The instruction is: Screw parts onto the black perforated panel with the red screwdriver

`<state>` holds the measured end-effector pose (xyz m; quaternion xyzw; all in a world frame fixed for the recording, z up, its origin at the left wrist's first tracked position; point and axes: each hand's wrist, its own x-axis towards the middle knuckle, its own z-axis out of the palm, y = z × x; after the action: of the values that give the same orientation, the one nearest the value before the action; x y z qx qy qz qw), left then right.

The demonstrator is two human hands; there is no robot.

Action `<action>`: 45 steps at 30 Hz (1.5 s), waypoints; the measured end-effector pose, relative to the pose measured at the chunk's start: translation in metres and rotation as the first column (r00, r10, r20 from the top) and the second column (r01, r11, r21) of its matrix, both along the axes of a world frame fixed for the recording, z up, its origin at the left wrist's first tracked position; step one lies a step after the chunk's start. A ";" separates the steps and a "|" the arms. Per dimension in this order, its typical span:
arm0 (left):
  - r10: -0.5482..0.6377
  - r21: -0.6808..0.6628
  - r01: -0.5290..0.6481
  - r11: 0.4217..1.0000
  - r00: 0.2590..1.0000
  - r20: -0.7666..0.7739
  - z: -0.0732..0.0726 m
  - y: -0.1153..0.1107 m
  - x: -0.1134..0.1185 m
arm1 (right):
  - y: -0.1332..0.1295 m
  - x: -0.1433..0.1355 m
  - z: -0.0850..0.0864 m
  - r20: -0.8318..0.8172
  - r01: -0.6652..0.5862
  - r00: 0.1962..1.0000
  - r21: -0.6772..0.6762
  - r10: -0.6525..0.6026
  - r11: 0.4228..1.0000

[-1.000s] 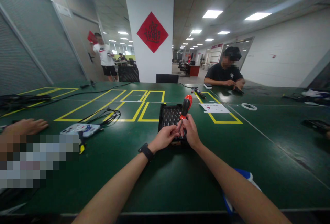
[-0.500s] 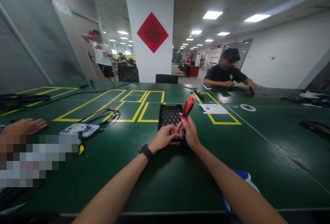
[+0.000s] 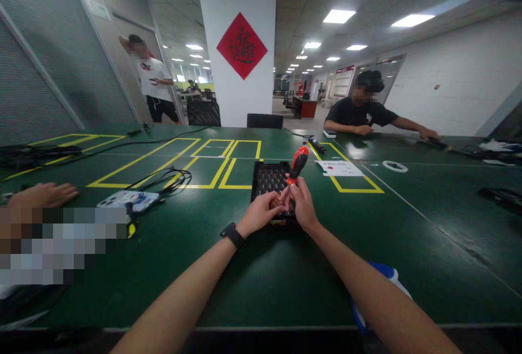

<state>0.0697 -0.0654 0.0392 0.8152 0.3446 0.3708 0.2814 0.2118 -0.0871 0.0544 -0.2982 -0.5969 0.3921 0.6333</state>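
Observation:
A screwdriver (image 3: 299, 165) with a red and black handle stands tilted, handle up, in my right hand (image 3: 304, 207). Its shaft points down between my two hands. My left hand (image 3: 265, 211), with a dark band on the wrist, has thumb and fingers pinched together beside the lower shaft. Whatever those left fingertips hold, if anything, is too small to make out. Both hands are over the near part of a black tray (image 3: 271, 175) with a patterned inside. The hands hide the tray's near right portion.
On the green table (image 3: 228, 272), a white phone-like device (image 3: 128, 200) and cables (image 3: 177, 177) lie left, near another person's hand (image 3: 44, 195). A printed paper (image 3: 339, 168) and white ring (image 3: 395, 166) lie right. A blue-and-white object (image 3: 385, 272) is partly behind my right forearm.
The screwdriver remains in my right hand, and my hands have barely moved over the tray. Across the table, the seated person's arm has reached farther right.

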 end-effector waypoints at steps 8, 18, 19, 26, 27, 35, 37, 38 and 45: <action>-0.048 0.026 0.049 0.998 0.998 -0.030 0.000 0.002 -0.002 | 0.002 0.001 0.000 0.013 -0.027 1.000 -0.022 0.027 0.999; 0.026 -0.002 -0.026 1.000 1.000 0.012 0.001 -0.001 0.002 | 0.000 0.001 -0.001 0.013 0.003 1.000 -0.001 -0.003 1.000; 0.021 0.000 -0.021 1.000 1.000 0.014 0.001 0.000 0.002 | 0.000 0.001 -0.001 0.012 0.000 1.000 -0.001 0.000 1.000; -0.093 0.004 0.093 0.996 0.996 0.006 -0.001 0.002 0.000 | 0.004 0.004 0.000 0.010 -0.064 0.998 -0.030 0.064 0.997; -0.091 0.008 0.091 0.996 0.996 0.001 -0.002 0.002 0.000 | 0.004 0.004 0.000 0.008 -0.064 0.998 -0.030 0.064 0.998; 0.004 -0.001 -0.004 1.000 0.999 0.035 -0.001 0.000 0.002 | 0.000 0.003 0.000 -0.009 -0.012 1.000 -0.005 0.012 1.000; -0.002 0.001 0.002 1.000 0.999 0.036 0.000 0.001 0.001 | 0.001 0.003 0.000 -0.003 -0.022 1.000 -0.007 0.022 1.000; -0.014 0.001 0.014 1.000 0.999 0.035 0.000 0.001 0.001 | 0.002 0.003 0.000 0.001 -0.028 1.000 -0.011 0.028 1.000; -0.107 -0.032 0.108 0.994 0.994 0.035 0.001 0.001 0.001 | 0.004 0.005 -0.001 0.005 -0.044 0.999 -0.051 0.045 0.998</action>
<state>0.0709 -0.0646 0.0404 0.8215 0.3019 0.3626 0.3203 0.2169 -0.0831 0.0538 -0.3021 -0.5953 0.4202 0.6146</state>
